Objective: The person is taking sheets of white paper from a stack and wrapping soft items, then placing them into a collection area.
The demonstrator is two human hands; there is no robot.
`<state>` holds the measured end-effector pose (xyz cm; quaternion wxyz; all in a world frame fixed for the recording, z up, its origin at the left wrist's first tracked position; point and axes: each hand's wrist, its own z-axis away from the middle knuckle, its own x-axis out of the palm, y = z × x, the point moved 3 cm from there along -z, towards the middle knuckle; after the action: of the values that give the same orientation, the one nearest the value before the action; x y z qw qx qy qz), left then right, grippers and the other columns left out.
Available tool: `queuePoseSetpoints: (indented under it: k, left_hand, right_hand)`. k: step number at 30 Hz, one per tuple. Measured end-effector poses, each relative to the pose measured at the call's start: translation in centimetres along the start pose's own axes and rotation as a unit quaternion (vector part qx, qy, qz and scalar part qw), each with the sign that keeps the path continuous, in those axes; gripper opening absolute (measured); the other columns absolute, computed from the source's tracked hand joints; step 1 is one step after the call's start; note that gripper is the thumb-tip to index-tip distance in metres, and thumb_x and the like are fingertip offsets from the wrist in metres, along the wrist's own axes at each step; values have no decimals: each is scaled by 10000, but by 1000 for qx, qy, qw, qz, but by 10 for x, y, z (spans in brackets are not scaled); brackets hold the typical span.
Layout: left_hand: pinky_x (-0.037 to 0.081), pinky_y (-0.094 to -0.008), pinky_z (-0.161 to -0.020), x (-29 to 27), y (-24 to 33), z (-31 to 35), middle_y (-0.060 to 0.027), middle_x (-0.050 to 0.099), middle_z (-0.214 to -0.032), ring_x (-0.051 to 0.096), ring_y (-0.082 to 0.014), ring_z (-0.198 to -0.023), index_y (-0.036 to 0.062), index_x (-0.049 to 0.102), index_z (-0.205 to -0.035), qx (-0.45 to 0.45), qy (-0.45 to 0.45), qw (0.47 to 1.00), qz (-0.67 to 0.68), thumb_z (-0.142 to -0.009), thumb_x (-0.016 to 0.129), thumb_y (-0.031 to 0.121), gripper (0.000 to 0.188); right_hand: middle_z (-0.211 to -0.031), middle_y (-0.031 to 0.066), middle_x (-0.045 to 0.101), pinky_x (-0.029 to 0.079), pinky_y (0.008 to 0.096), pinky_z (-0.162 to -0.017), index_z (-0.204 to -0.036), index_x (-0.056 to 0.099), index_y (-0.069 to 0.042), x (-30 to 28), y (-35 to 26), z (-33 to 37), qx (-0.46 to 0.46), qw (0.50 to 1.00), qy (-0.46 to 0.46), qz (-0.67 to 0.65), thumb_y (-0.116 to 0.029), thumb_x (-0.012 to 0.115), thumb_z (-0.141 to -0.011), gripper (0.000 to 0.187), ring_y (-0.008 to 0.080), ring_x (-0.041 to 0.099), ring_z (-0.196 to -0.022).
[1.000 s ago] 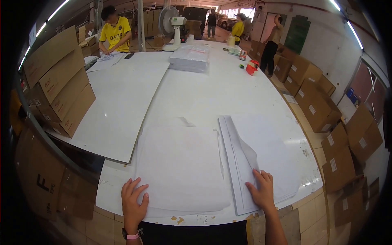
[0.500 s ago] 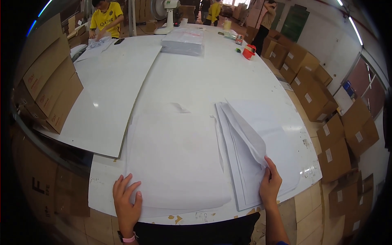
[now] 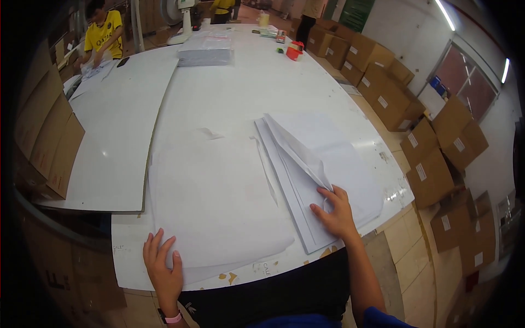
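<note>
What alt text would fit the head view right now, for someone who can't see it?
At a white table, the person's right hand lifts the top sheet of a stack of white sheets, while the left hand lies flat on a large translucent sheet. Cardboard boxes line the floor at right.

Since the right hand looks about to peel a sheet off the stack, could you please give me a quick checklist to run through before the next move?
1. Left hand flat on the large white sheet, pinning its near edge: ok.
2. Right hand on the stack of white sheets, fingers at the lifted top sheet: ok.
3. Only one sheet lifted, not two: cannot tell.
4. Large white sheet lying smooth: not ok, a small crease shows near its far edge.
5. Stack fully on the white table: not ok, its near right part overhangs the table edge.
6. Other person in the yellow shirt well away from both hands: ok.
</note>
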<state>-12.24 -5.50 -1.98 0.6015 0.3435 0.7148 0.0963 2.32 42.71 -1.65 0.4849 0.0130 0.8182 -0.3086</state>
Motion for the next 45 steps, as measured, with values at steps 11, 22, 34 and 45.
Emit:
queuePoseSetpoints:
  k: [11, 22, 34, 45]
  left_hand:
    - [371, -588, -1364, 5, 1, 4, -148, 644, -1683, 441, -452, -1665, 61, 821, -1329, 13, 20, 1000, 15, -1038, 709, 66, 311]
    - [469, -560, -1268, -8, 26, 27, -151, 754, -1420, 604, -445, -1493, 48, 805, -1136, 79, 147, 979, 119, -1034, 676, 10, 170]
    - [503, -480, -1262, 68, 161, 95, -184, 451, -1759, 558, -321, -1547, 113, 125, -1847, -77, -180, 677, 710, -1185, 704, 350, 911]
    - [621, -440, -1050, 68, 138, 97, -163, 761, -1361, 758, -274, -1213, -59, 611, -1521, -170, -88, 738, 647, -1168, 603, 144, 407]
  right_hand:
    - [-1245, 184, 827, 582, 370, -1077, -1395, 836, -72, -1, 9, 1, 43, 990, 62, -121, 10, 746, -1057, 359, 343, 769, -1160]
    - [-1394, 219, 793, 581, 376, -1094, -1672, 614, -37, -32, -15, 27, 80, 939, 237, -237, 43, 599, -1132, 546, 250, 769, -1229]
    - [-1725, 259, 559, 497, 464, -1283, -1746, 471, -13, -13, -202, 149, -167, 891, -99, -410, -20, 753, -1053, 748, 412, 609, -1551]
    - [-1837, 333, 319, 396, 560, -1358, -1861, 303, -228, -41, -160, 168, -222, 945, -165, -175, -400, 1003, -911, 1193, 574, 394, -1661]
